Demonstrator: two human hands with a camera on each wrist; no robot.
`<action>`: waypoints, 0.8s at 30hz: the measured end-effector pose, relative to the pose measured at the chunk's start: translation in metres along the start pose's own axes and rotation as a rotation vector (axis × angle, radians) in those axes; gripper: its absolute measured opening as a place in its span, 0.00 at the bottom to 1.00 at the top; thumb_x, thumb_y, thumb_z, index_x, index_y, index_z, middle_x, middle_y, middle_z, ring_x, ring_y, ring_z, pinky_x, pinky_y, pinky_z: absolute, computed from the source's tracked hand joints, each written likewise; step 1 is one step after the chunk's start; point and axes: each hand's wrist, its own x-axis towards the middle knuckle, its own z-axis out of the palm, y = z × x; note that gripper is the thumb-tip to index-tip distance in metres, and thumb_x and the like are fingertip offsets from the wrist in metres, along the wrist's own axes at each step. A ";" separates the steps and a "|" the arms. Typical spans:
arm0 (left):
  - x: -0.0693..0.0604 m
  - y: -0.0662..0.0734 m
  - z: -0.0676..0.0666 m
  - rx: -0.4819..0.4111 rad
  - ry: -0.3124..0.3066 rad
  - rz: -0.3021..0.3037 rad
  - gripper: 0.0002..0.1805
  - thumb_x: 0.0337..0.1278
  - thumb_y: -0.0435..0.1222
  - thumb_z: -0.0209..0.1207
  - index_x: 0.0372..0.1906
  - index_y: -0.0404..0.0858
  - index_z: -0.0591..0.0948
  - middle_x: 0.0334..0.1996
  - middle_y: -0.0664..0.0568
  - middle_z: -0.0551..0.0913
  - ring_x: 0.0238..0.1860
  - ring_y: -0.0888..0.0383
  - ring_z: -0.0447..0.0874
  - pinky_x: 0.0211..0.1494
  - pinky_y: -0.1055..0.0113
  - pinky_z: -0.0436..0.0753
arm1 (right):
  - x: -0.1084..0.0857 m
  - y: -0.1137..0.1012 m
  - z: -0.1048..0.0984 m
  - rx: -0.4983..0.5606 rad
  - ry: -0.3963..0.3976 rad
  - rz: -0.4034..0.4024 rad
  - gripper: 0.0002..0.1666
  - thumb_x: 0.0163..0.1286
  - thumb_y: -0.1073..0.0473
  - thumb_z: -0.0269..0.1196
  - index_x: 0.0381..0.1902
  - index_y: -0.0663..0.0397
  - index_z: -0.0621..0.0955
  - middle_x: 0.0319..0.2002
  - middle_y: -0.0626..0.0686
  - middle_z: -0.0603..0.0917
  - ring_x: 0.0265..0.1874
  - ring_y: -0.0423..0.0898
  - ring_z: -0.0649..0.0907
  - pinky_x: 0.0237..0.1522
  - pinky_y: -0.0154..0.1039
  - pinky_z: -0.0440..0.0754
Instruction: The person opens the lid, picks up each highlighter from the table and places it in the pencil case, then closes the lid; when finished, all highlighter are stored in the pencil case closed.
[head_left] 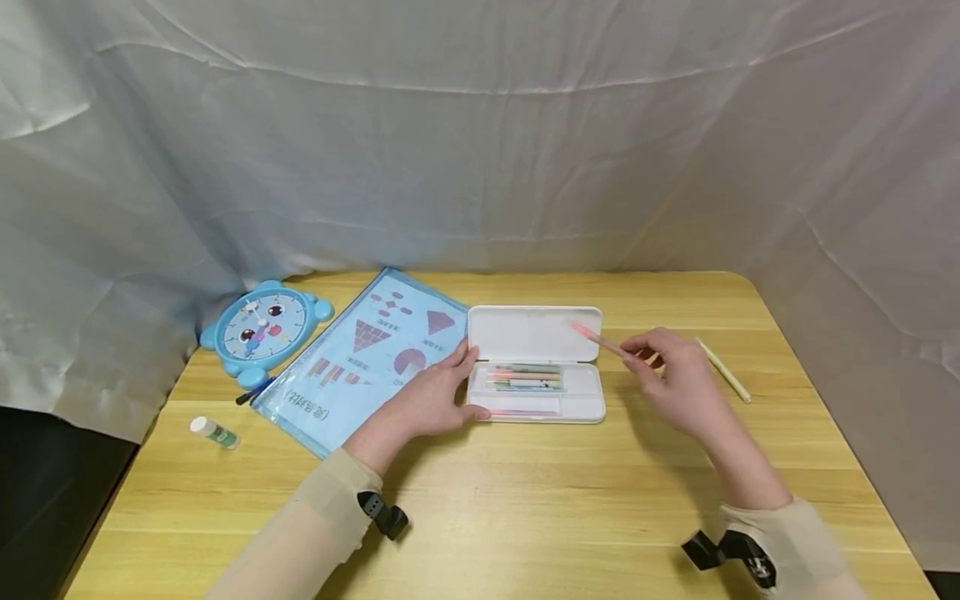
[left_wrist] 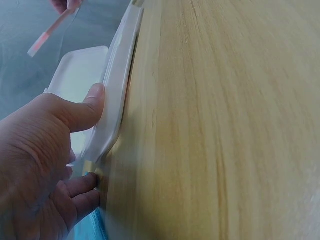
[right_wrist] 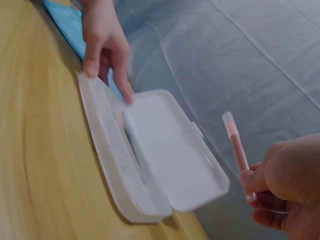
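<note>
A white pencil case (head_left: 525, 333) lies open on the table, its lid folded back. Several pens (head_left: 525, 377) lie in its tray, and a pink strip (head_left: 525, 412) runs along the front compartment. My left hand (head_left: 431, 398) holds the case by its left end, thumb at the front corner and fingers by the hinge side. Between thumb and fingers, my right hand (head_left: 678, 379) pinches a pink marker (right_wrist: 239, 150) with a clear cap. It is raised to the right of the case, with the capped end pointing toward the lid.
Left of the case lies a blue zip folder (head_left: 382, 358) with printed charts. Beyond it is a blue cartoon clock (head_left: 264, 329), with a glue stick (head_left: 214, 432) nearer the front. A pale yellow pen (head_left: 723, 369) lies at right. A grey curtain (head_left: 480, 150) hangs behind the table.
</note>
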 end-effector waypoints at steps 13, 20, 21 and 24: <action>0.002 -0.003 0.001 0.006 -0.004 0.000 0.60 0.62 0.60 0.70 0.86 0.38 0.50 0.85 0.45 0.42 0.79 0.41 0.59 0.77 0.51 0.67 | 0.008 -0.023 0.041 0.065 -0.166 -0.019 0.07 0.69 0.73 0.70 0.42 0.61 0.88 0.37 0.52 0.86 0.37 0.48 0.82 0.39 0.49 0.85; 0.002 -0.004 0.002 -0.006 0.001 0.003 0.60 0.62 0.60 0.71 0.86 0.38 0.51 0.85 0.44 0.43 0.79 0.41 0.60 0.76 0.50 0.68 | 0.007 -0.029 0.065 0.064 -0.231 -0.040 0.07 0.68 0.71 0.72 0.41 0.57 0.88 0.37 0.49 0.86 0.37 0.47 0.83 0.40 0.46 0.83; 0.002 -0.004 0.002 -0.005 -0.001 0.002 0.60 0.62 0.60 0.70 0.86 0.38 0.51 0.85 0.45 0.42 0.79 0.41 0.60 0.77 0.50 0.68 | 0.007 -0.029 0.068 0.060 -0.243 -0.042 0.06 0.68 0.71 0.72 0.41 0.57 0.88 0.36 0.49 0.86 0.38 0.47 0.84 0.41 0.46 0.83; 0.003 -0.005 0.003 0.001 -0.004 -0.002 0.60 0.62 0.61 0.70 0.86 0.39 0.50 0.85 0.46 0.41 0.79 0.41 0.60 0.77 0.51 0.68 | 0.006 -0.030 0.075 0.045 -0.293 -0.040 0.06 0.69 0.70 0.71 0.41 0.56 0.88 0.37 0.48 0.86 0.39 0.47 0.84 0.44 0.49 0.84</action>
